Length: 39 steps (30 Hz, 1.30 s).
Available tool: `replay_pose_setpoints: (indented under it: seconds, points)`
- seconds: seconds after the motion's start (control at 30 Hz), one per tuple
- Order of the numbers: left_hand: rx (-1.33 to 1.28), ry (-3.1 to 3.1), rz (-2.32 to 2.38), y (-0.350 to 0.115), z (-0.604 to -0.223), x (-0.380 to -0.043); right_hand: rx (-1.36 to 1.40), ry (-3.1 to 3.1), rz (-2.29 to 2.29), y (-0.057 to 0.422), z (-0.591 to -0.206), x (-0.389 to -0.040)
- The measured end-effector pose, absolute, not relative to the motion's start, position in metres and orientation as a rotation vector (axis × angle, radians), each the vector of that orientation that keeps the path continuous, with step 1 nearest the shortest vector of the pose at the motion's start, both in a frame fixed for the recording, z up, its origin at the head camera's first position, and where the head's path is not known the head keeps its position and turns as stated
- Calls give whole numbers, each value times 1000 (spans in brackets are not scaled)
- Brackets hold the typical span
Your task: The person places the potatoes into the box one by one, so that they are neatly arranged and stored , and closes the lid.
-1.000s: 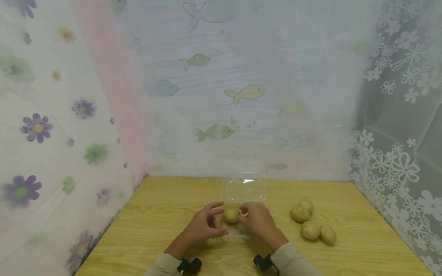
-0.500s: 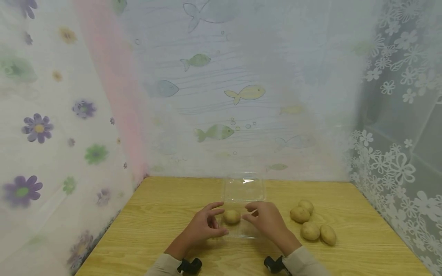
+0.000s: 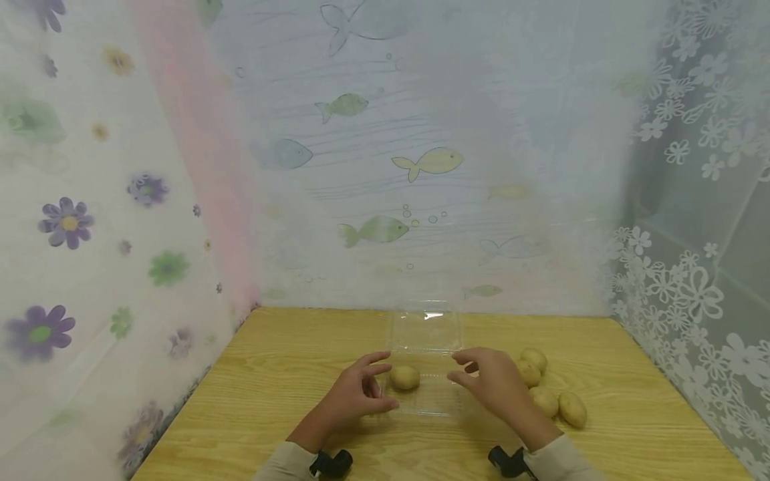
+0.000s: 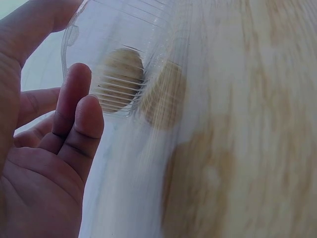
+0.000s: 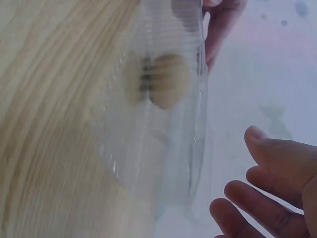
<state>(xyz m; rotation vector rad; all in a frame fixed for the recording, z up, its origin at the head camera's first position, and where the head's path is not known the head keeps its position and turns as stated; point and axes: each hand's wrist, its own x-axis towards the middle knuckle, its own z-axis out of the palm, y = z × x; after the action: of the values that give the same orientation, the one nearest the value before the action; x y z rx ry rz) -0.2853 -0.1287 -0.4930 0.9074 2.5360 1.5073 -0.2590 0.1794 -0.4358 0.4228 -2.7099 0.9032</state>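
A clear plastic container (image 3: 433, 403) sits on the table with its lid (image 3: 424, 332) laid back behind it. One potato (image 3: 404, 378) lies inside at the left; its shape shows through the ribbed wall in the left wrist view. My left hand (image 3: 359, 387) holds the container's left side, thumb near the front and curled fingertips (image 4: 89, 114) by the wall. Off the container's right side, my right hand (image 3: 490, 387) holds nothing, its fingers (image 5: 257, 208) apart and loosely bent. Several loose potatoes (image 3: 573, 409) lie just beyond it, partly covered by the hand.
The wooden table (image 3: 289, 347) reaches back to a curtain printed with fish (image 3: 375, 229). Flowered sheeting (image 3: 66, 224) hangs on the left, and a white-flowered translucent sheet (image 3: 698, 300) on the right. A black wrist camera (image 3: 331, 462) is strapped to each forearm.
My right hand has let go of the potato in the container and drawn away to the right, toward the loose potatoes. The left hand, container and potato stay put.
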Motion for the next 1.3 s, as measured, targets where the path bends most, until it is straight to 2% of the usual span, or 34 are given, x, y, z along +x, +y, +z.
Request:
replay_pose_setpoints:
  seconds: [0.63, 1.3]
  points:
    - [919, 2527, 1501, -129, -491, -284, 309, -2781, 773, 257, -421, -262]
    - [915, 2517, 1521, -130, -493, -286, 248, -2822, 780, 293, -417, -268]
